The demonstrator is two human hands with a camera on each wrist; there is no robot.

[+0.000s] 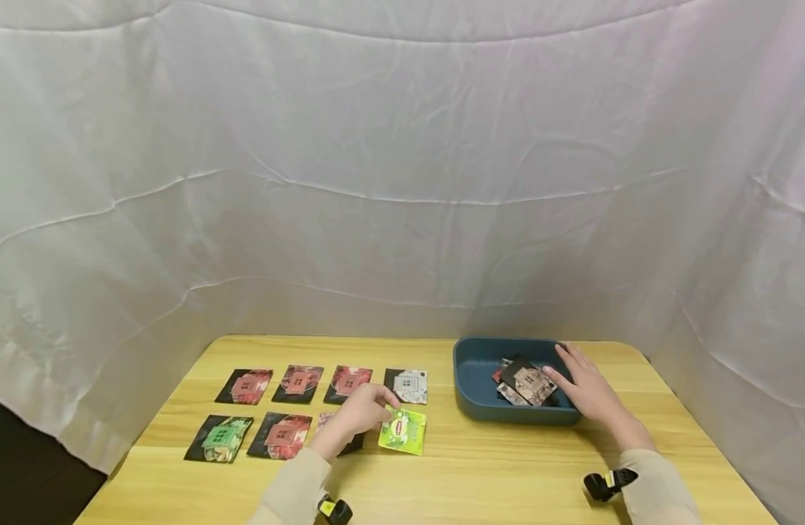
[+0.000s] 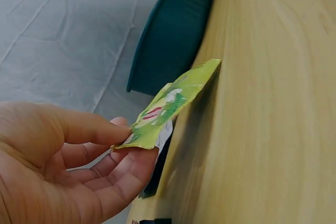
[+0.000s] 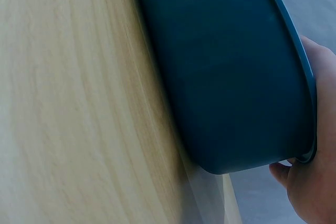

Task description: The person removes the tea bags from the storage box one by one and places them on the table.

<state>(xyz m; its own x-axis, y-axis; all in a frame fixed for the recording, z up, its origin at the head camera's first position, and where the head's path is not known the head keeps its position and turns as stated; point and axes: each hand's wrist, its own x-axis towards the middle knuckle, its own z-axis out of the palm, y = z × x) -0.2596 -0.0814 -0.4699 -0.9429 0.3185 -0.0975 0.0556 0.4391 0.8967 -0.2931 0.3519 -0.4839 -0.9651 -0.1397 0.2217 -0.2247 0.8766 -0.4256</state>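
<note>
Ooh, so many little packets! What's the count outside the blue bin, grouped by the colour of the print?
Red packets: 4
White packet: 1
Green packet: 1
Lime packet, in the left hand: 1
Half-hidden packet, colour unclear: 1
Total: 8

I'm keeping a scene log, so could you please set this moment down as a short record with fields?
Left hand: pinches a yellow-green packet by its edge
Right hand: rests on the right end of the blue bin
In the bin: overlapping packets, count unclear
Back row: three red-and-black packets, one white-and-black packet
Front row, lying: green-and-black packet, another red-and-black packet, one partly hidden packet
Surface: wooden table
Backdrop: pale cloth
</note>
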